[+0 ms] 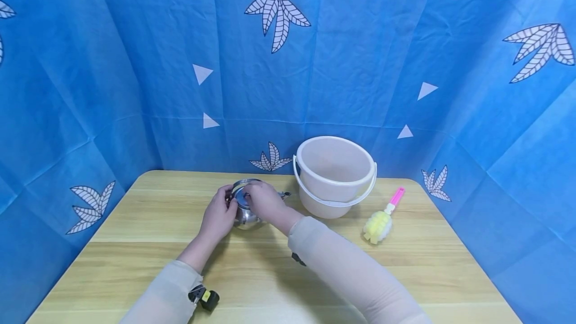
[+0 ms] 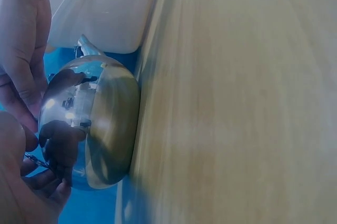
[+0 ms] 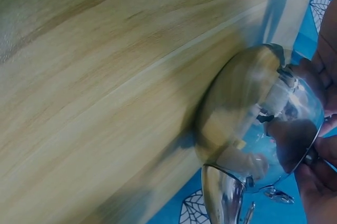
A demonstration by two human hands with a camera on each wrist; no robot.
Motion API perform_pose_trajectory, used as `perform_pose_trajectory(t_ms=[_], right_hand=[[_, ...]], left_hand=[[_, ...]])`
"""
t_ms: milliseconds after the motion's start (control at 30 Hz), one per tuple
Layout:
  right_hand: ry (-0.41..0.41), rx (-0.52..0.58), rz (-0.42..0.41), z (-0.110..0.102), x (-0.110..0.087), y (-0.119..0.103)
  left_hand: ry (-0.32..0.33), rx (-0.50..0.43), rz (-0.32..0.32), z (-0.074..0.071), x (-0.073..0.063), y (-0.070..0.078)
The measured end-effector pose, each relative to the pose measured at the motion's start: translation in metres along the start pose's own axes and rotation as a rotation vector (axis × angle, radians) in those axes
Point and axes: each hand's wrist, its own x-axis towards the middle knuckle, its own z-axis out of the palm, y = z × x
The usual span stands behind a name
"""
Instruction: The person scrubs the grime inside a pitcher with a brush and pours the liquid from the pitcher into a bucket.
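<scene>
A small shiny metal teapot (image 1: 247,220) stands toward the back of the table, left of the middle. Its spout (image 3: 224,195) points right, toward the bucket. At the teapot's left side my left hand (image 1: 219,216) grips it near the top, thumb at the rim; a thin chain (image 2: 37,160) shows by these fingers. My right hand (image 1: 265,204) reaches over the top, and its fingertips pinch the dark knob (image 3: 311,155) of the lid (image 1: 242,198). The lid is partly hidden by the fingers. Both hands are mirrored in the curved metal.
Behind and right of the teapot stands a white bucket (image 1: 335,189) with its handle down in front. Farther right lies a yellow and white sponge brush (image 1: 378,226) with a pink handle. Blue patterned cloth (image 1: 265,89) hangs around the wooden table (image 1: 270,284).
</scene>
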Motion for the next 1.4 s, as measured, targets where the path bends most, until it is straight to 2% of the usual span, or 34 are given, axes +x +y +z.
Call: perform_pose_trajectory(t_ms=[767,1100,1400], right_hand=[[0.047,0.061,-0.007,-0.002,-0.004,0.001],[0.059,0.106,-0.022,-0.015,-0.005,0.002],[0.060,0.082,-0.033,-0.017,-0.007,0.004]], left_hand=[[0.009,0.014,-0.007,0.002,-0.001,-0.001],[0.007,0.011,0.001,0.003,-0.001,-0.001],[0.017,0.023,0.006,0.003,-0.001,0.000]])
